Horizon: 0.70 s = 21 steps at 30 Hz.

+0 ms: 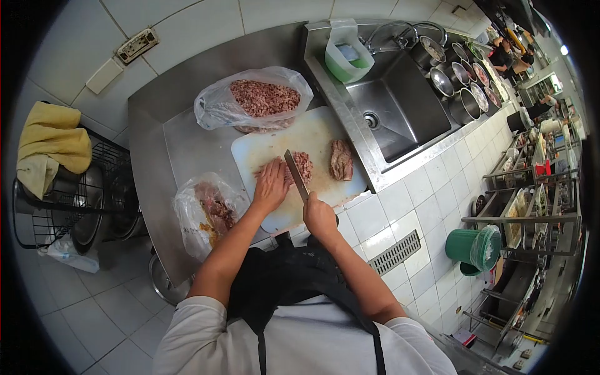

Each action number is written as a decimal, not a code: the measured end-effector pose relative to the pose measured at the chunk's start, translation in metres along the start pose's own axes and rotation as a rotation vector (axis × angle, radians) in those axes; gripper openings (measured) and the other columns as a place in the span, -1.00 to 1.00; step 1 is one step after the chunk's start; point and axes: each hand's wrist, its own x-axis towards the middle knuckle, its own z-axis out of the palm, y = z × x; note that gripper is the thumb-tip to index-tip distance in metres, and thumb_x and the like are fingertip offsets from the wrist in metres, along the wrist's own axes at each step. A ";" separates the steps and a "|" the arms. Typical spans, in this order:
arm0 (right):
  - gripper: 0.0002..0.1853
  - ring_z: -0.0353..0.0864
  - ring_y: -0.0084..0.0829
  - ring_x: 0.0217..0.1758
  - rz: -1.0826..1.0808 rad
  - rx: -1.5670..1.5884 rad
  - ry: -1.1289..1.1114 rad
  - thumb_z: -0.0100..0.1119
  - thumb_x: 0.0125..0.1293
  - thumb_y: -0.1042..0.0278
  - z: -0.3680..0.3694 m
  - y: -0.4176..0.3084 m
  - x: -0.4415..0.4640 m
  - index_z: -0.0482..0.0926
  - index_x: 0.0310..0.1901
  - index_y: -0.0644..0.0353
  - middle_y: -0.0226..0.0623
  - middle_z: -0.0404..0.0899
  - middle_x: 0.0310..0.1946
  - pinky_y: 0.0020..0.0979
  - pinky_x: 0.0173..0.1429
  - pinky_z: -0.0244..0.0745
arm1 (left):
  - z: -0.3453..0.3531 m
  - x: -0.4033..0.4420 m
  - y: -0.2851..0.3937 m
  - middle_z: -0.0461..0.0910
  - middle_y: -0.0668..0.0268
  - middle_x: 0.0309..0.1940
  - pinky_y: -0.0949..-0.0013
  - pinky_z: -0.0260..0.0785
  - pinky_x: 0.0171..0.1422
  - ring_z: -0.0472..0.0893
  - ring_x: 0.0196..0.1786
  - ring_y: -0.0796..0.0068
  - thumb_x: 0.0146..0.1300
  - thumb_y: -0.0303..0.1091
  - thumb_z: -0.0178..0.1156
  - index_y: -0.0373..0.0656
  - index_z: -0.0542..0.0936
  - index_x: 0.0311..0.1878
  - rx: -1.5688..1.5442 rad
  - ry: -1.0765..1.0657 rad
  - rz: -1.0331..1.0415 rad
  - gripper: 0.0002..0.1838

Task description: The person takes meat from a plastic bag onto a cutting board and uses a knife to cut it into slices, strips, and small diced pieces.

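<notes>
My right hand (319,216) is wrapped round the handle of a knife (295,172), whose long blade points away from me across the cutting board (256,147). My left hand (271,186) lies curled over a piece of meat beside the blade, pressing it to the board; most of that piece is hidden under the fingers. On the blade's right side is a small heap of chopped meat (304,166). A larger browned chunk of meat (341,160) rests at the board's right edge.
Behind the board a plastic bag (211,111) holds diced meat (265,98). At left lies another bag (186,203) with meat pieces. A sink (400,100) with a green container (349,65) adjoins on the right. Metal pots (465,106) stand beyond it.
</notes>
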 end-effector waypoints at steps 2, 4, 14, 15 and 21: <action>-0.86 0.73 0.08 -0.53 0.008 -0.022 -0.011 0.10 0.45 0.40 0.007 0.001 0.000 0.44 -0.21 0.30 0.09 0.66 -0.59 0.03 -0.42 0.64 | -0.005 0.002 0.004 0.35 -0.14 0.45 -0.06 0.05 0.70 0.32 0.54 -0.12 0.38 -0.21 0.26 -0.41 0.37 0.43 -0.016 -0.004 -0.006 -0.33; -0.86 0.73 0.06 -0.54 -0.001 -0.052 -0.003 0.10 0.46 0.40 0.008 0.002 0.000 0.44 -0.21 0.29 0.07 0.66 -0.59 0.02 -0.43 0.64 | -0.004 0.004 0.006 0.35 -0.15 0.45 -0.06 0.05 0.69 0.30 0.54 -0.13 0.36 -0.22 0.27 -0.42 0.37 0.43 0.006 -0.016 -0.011 -0.33; -0.90 0.76 0.06 -0.47 0.025 -0.043 -0.036 0.09 0.37 0.47 0.016 -0.003 0.012 0.45 -0.20 0.33 0.08 0.68 -0.54 -0.02 -0.37 0.68 | 0.014 0.006 -0.003 0.34 -0.13 0.47 -0.03 0.02 0.72 0.27 0.58 -0.08 0.33 -0.18 0.27 -0.39 0.41 0.43 0.147 -0.058 0.016 -0.31; -0.90 0.76 0.07 -0.47 0.031 -0.035 -0.036 0.10 0.36 0.47 0.020 -0.002 0.017 0.45 -0.20 0.32 0.09 0.68 -0.54 -0.01 -0.36 0.68 | 0.015 0.007 -0.003 0.35 -0.14 0.46 -0.04 0.03 0.71 0.27 0.57 -0.09 0.33 -0.18 0.27 -0.38 0.41 0.42 0.143 -0.049 0.019 -0.32; -0.84 0.77 0.14 -0.39 0.057 0.086 0.035 0.12 0.37 0.42 0.054 -0.002 0.066 0.43 -0.14 0.33 0.19 0.69 -0.47 0.05 -0.28 0.70 | 0.021 0.005 -0.008 0.35 -0.17 0.45 -0.07 0.06 0.69 0.28 0.56 -0.14 0.33 -0.20 0.27 -0.39 0.39 0.42 0.164 -0.036 0.048 -0.32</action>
